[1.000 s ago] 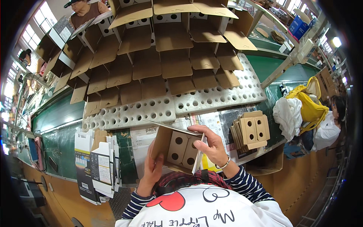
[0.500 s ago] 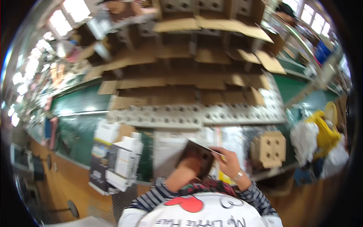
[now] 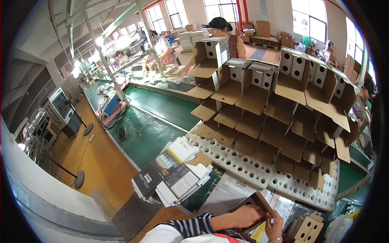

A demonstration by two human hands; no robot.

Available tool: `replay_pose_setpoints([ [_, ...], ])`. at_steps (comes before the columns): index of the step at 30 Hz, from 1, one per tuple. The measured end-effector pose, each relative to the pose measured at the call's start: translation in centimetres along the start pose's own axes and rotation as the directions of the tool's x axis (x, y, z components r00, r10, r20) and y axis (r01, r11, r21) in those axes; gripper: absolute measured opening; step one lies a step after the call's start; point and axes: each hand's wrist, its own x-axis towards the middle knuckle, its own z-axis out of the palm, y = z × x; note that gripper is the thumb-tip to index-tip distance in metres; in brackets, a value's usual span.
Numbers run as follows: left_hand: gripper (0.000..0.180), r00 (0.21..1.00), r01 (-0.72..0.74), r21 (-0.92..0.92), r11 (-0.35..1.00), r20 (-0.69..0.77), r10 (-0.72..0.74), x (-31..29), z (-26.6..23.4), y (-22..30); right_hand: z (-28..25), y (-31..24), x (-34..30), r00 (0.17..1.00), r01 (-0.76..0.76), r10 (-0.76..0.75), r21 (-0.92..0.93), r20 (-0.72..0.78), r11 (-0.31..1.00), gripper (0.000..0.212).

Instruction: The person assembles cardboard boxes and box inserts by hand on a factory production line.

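Low in the view, in front of my body, is a small brown cardboard box (image 3: 259, 199), tilted, with a dark inside. My right hand (image 3: 274, 227) is closed on its right edge, thumb toward the box. My left hand (image 3: 248, 216) lies across the box opening with bent fingers close to my right thumb; it grips the box, though its fingertips are partly hidden. To the left lies a fanned stack of flat printed cartons (image 3: 172, 174), black, white and yellow. Beside my right hand stand brown cardboard inserts (image 3: 310, 230) with round holes.
Open cardboard boxes (image 3: 259, 95) rise in stepped rows behind a white tray with round holes (image 3: 231, 164). A phone (image 3: 122, 133) lies on the green bench (image 3: 150, 141). Across the bench stands a co-worker (image 3: 233, 42). White plastic bags (image 3: 338, 227) are at the lower right.
My view has swung up and to the left, bringing the room and co-worker into sight. The box stays between my hands; my left hand now sits nearer my right.
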Motion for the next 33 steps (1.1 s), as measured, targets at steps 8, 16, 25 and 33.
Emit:
replay_pose_setpoints([
  [8, 0.033, 0.984, -0.06, 0.442, 0.895, -0.126, 0.128, -1.0, -8.4, 2.4, -1.6, -4.5, 0.1, 0.974, -0.056, 0.06, -0.024, 0.219, 0.998, 0.032],
  [16, 0.021, 0.768, 0.398, -0.105, 0.912, -0.505, -0.393, -9.3, -17.4, -1.7, -2.4, -2.0, 0.0, 0.98, 0.143, -0.136, 0.035, -0.147, 0.989, 0.037],
  [25, 0.03, 0.486, -0.594, -0.743, 0.309, -0.637, -0.598, -4.5, -24.7, -4.6, -0.6, -1.0, -3.1, 0.993, 0.086, -0.074, -0.14, 0.092, 0.986, 0.024],
  [33, 0.025, 0.463, -0.658, -0.691, 0.3, -0.685, -0.562, 8.3, -32.6, -8.6, 0.0, -2.0, -4.3, 0.97, 0.17, -0.137, -0.163, 0.199, 0.972, 0.029],
])
